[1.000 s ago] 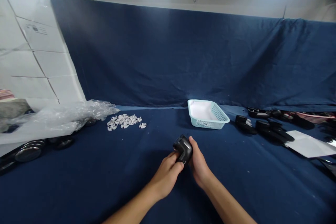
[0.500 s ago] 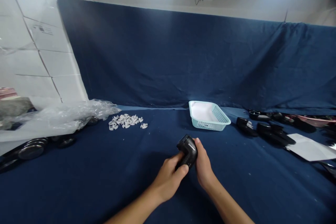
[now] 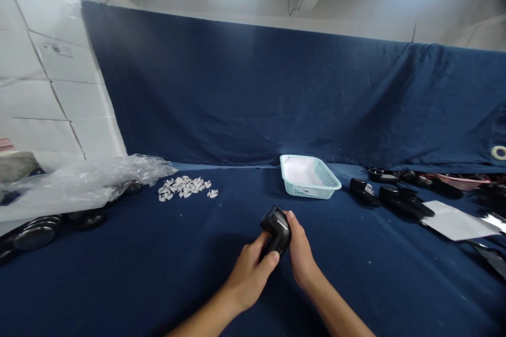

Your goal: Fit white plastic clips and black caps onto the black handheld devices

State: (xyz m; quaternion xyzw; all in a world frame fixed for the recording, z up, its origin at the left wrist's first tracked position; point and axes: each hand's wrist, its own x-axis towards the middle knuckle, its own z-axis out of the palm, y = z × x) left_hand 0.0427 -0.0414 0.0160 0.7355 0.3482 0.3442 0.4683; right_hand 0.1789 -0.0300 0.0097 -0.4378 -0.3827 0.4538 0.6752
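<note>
Over the middle of the blue cloth, both hands are at a black angled handheld device [image 3: 279, 230] with small white lettering on its upper part. My left hand [image 3: 253, 272] is closed around its lower part, with the thumb across the front. My right hand [image 3: 301, 253] is cupped against the device's right side, one digit pointing up along it. The other fingers of that hand are mostly hidden. Farther back to the left lies a heap of small white curved plastic pieces [image 3: 184, 186]. A single white piece [image 3: 212, 193] lies just right of the heap.
A light blue basket [image 3: 310, 190] with a white lining stands behind my hands. On the right are several black parts [image 3: 361, 192] and a white sheet [image 3: 460, 220]. Clear plastic wrap [image 3: 90, 179] and round black parts [image 3: 35, 237] lie at left. A blue curtain [image 3: 245, 95] hangs behind.
My view has tilted up and turned slightly right, so the basket and white pieces appear lower and farther left. Both hands keep nearly the same hold on the black device.
</note>
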